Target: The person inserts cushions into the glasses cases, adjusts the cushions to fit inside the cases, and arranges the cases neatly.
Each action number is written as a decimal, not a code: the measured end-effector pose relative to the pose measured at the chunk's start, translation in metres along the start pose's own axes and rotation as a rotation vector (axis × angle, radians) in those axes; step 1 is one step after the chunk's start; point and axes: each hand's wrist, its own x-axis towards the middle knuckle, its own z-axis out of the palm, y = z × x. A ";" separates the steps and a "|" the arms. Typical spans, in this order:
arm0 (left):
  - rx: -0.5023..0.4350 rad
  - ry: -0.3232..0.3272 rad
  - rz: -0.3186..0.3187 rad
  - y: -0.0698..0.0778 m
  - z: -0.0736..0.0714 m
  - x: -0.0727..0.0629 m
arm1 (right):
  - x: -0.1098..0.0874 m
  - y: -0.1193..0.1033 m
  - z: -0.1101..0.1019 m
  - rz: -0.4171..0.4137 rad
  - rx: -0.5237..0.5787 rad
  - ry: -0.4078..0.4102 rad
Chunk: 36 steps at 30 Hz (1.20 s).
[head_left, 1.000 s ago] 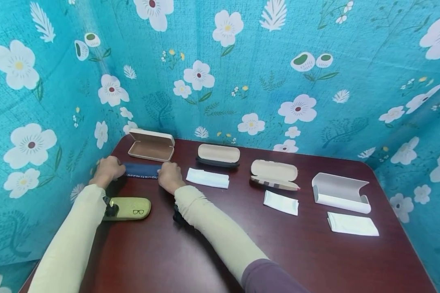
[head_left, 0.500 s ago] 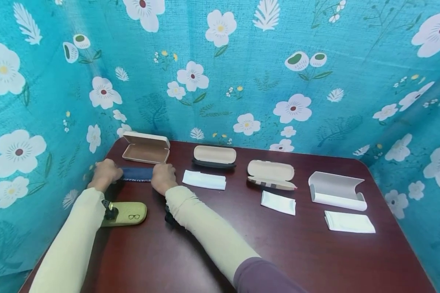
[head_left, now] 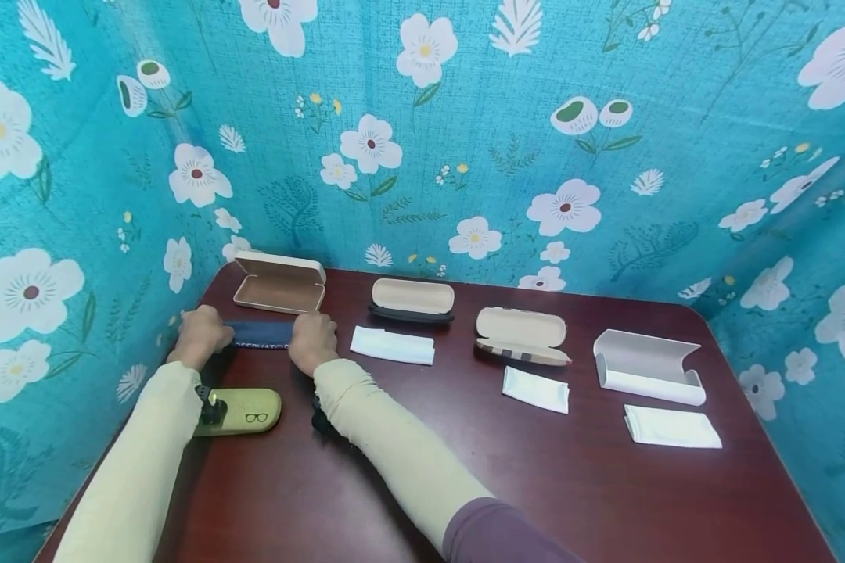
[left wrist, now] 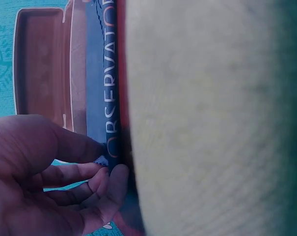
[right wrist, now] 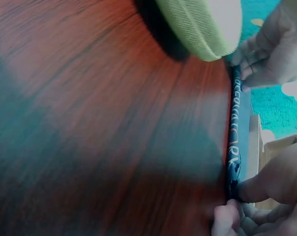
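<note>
Blue cloth: We see a long, folded blue cloth with pale lettering (head_left: 260, 335), drawn out between two hands at the far left of the table; whether it touches the tabletop, we cannot tell.
Left hand: Thumb and fingertips of the person's left hand (head_left: 200, 338) pinch the cloth at its "O" end.
Right hand: At the opposite end, we find the right hand (head_left: 313, 341) gripping the cloth between thumb and curled fingers.
Behind the cloth: An open, brown-lined hard case with a pale rim (head_left: 280, 293) stands just beyond, lid raised.
In front: We spot a closed yellow-green case bearing a glasses drawing (head_left: 257, 410), partly hidden by the left wrist.
Tabletop: On the dark reddish wooden table (head_left: 570, 493), three white folded cloths (head_left: 392, 346) lie well apart, each before an open case.
</note>
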 end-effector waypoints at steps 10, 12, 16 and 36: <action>-0.007 0.017 0.003 0.002 0.003 0.002 | 0.001 0.003 0.003 0.002 0.025 0.017; -0.011 0.004 -0.007 0.001 0.004 0.002 | 0.001 0.003 0.004 0.010 0.052 0.022; -0.006 -0.013 -0.019 -0.001 0.004 0.002 | 0.000 0.003 0.007 0.017 0.075 0.038; 0.041 -0.017 0.001 -0.001 0.000 0.006 | 0.005 0.007 0.008 0.029 0.091 0.073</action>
